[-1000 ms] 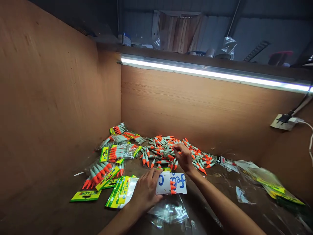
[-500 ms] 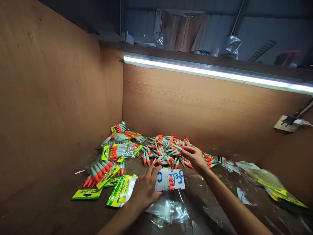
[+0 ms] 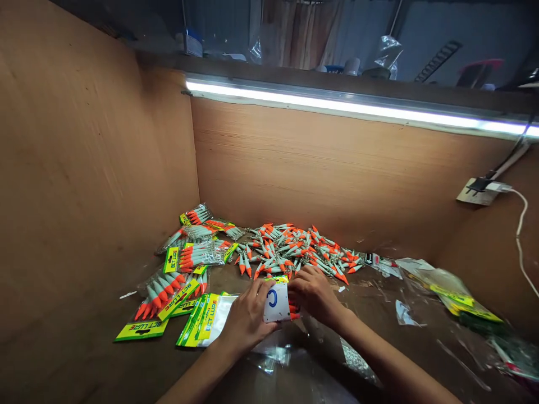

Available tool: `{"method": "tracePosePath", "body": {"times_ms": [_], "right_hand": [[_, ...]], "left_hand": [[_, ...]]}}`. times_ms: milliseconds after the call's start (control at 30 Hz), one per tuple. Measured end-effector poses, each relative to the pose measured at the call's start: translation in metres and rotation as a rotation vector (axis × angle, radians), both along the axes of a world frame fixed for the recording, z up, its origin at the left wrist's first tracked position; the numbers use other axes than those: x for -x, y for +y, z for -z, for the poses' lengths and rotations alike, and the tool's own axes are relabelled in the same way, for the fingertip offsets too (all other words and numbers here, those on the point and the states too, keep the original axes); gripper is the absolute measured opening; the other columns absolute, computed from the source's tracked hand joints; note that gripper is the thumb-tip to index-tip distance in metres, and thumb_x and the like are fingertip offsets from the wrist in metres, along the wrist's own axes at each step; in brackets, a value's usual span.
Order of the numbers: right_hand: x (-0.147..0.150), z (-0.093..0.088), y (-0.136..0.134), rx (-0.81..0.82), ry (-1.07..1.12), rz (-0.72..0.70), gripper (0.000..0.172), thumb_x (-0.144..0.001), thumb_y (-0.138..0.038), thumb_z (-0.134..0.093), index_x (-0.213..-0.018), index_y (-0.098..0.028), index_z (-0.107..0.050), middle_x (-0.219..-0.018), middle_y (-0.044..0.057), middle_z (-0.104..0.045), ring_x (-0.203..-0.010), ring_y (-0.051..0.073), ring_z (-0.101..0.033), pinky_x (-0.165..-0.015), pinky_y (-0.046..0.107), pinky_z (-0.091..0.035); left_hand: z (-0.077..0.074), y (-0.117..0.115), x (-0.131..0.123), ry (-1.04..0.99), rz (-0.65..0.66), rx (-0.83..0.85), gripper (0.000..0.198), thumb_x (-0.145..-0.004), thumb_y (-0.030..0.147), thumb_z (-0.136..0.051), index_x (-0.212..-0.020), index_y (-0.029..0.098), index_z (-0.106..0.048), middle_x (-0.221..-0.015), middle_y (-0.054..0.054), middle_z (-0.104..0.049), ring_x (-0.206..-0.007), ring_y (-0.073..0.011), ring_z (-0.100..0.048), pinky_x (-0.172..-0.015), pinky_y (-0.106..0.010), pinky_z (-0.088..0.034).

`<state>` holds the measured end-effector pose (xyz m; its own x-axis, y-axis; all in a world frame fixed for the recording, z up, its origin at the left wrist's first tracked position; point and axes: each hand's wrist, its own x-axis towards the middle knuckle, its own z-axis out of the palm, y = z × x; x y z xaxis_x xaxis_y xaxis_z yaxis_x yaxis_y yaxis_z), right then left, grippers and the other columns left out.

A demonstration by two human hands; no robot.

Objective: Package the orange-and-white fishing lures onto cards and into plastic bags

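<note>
My left hand (image 3: 251,310) is closed around a white card (image 3: 277,303) with blue handwriting, held upright over the table. A yellow-green strip of packaging shows above the card. My right hand (image 3: 314,294) is closed at the card's right edge, its fingertips partly hidden behind it. Below those fingers show the orange tips of fishing lures (image 3: 294,310); the rest of them is covered. Behind both hands lies a loose pile of white-and-orange fishing lures (image 3: 290,247). Flat yellow-headed lure bags (image 3: 210,320) lie beside my left hand.
Filled lure packs (image 3: 197,256) are heaped at the left, against the wooden side wall (image 3: 92,168). Clear plastic (image 3: 272,359) lies below my hands. More packaging (image 3: 458,300) is at the right. A lamp tube (image 3: 337,106) runs along the back panel, and a plug (image 3: 482,186) hangs at right.
My right hand has come from the lure pile, where it held a lure, down and left to the card. My left hand keeps its hold. The view has shifted slightly.
</note>
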<state>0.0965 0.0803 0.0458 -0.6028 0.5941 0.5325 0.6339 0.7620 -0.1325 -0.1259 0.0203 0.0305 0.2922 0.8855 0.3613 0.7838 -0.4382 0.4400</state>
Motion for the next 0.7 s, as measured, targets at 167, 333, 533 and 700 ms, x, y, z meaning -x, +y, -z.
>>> {"method": "tracePosePath", "body": {"times_ms": [167, 333, 533, 700], "right_hand": [[-0.004, -0.01, 0.009, 0.07, -0.069, -0.165, 0.01, -0.093, -0.026, -0.064, -0.09, -0.025, -0.074, -0.085, 0.002, -0.071, -0.084, 0.018, -0.055, -0.079, 0.032, -0.039], [0.002, -0.044, 0.046, 0.205, -0.023, -0.018, 0.021, -0.099, -0.029, -0.054, -0.101, -0.023, -0.073, -0.097, 0.005, -0.074, -0.092, 0.018, -0.063, -0.084, 0.029, -0.045], [0.077, -0.05, 0.101, 0.295, -0.256, 0.282, 0.032, -0.099, -0.04, -0.052, -0.098, -0.015, -0.072, -0.098, 0.01, -0.072, -0.094, 0.024, -0.067, -0.083, 0.036, -0.051], [0.123, -0.041, 0.117, 0.36, -0.416, 0.419, 0.035, -0.096, -0.034, -0.061, -0.126, -0.016, -0.057, -0.125, 0.01, -0.06, -0.105, 0.023, -0.063, -0.088, 0.044, -0.055]], "left_hand": [[0.001, 0.001, 0.003, 0.042, -0.024, 0.008, 0.074, -0.067, 0.033, -0.079, -0.131, 0.029, -0.043, -0.123, -0.005, -0.054, -0.108, -0.0282, -0.058, -0.087, -0.036, -0.048], [0.004, 0.003, 0.005, 0.098, -0.053, 0.038, 0.076, -0.068, 0.034, -0.078, -0.134, 0.031, -0.041, -0.124, -0.005, -0.052, -0.11, -0.0277, -0.057, -0.087, -0.034, -0.046], [0.011, 0.003, 0.003, 0.136, -0.055, 0.049, 0.079, -0.063, 0.032, -0.08, -0.132, 0.031, -0.043, -0.121, -0.004, -0.053, -0.106, -0.0274, -0.057, -0.089, -0.036, -0.045], [0.013, 0.004, 0.003, 0.135, -0.07, 0.057, 0.078, -0.062, 0.032, -0.079, -0.131, 0.031, -0.043, -0.122, -0.003, -0.053, -0.105, -0.0273, -0.057, -0.09, -0.036, -0.045]]}}
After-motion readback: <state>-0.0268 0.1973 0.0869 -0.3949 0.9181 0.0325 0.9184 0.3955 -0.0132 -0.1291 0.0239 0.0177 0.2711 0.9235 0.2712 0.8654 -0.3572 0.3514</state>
